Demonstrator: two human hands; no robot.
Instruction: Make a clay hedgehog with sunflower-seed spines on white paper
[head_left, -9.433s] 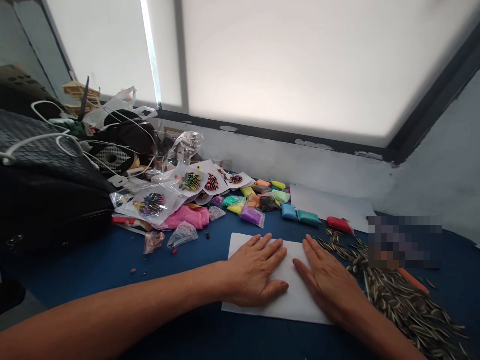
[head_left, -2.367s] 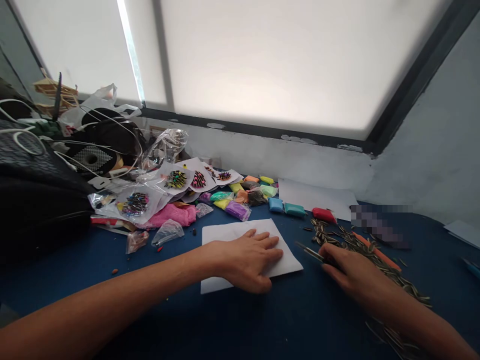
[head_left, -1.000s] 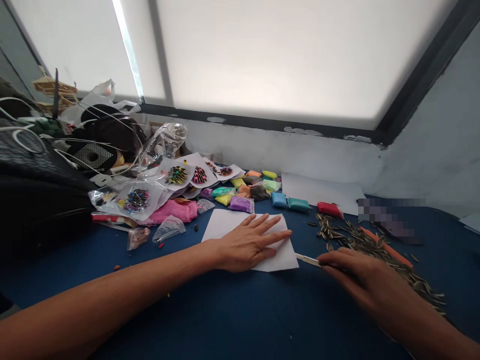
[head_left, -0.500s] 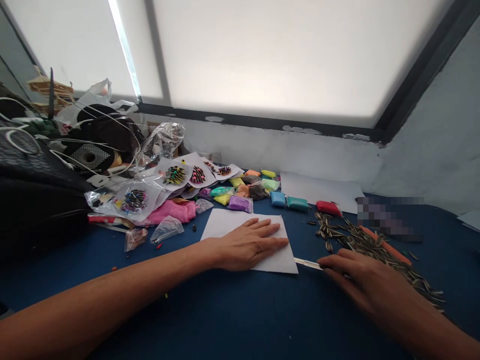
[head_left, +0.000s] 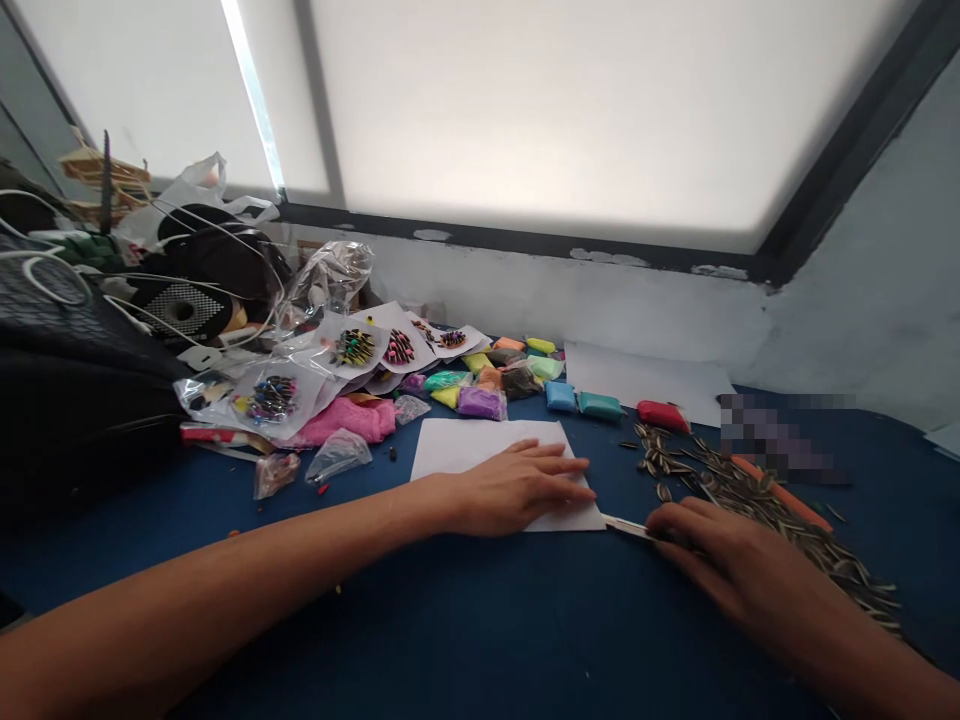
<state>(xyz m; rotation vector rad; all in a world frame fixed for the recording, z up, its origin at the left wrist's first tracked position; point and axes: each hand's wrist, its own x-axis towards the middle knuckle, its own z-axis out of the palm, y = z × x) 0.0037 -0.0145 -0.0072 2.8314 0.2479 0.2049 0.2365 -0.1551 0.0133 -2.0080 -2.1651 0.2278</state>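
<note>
My left hand (head_left: 517, 487) lies flat on a white sheet of paper (head_left: 457, 445), fingers spread toward its right edge. The paper rests on the dark blue tabletop (head_left: 487, 620). My right hand (head_left: 720, 550) is closed around a utility knife (head_left: 628, 526). Its slim, pale blade points left, with the tip at the paper's lower right corner. Most of the knife's handle is hidden under my fingers. Striped sunflower seeds (head_left: 660, 455) lie scattered just beyond and to the right of this hand.
Small packs of coloured clay, such as a purple one (head_left: 481, 403) and a red one (head_left: 663, 415), line the back. Decorated seeds on paper (head_left: 356, 347) and a pink cloth (head_left: 345, 420) sit at left. A black bag (head_left: 82, 400) stands far left. An orange stick (head_left: 787, 495) lies among the seeds.
The paper has turned a little and shifted right, with my left hand flat on it. My right hand keeps hold of the utility knife near the corner.
</note>
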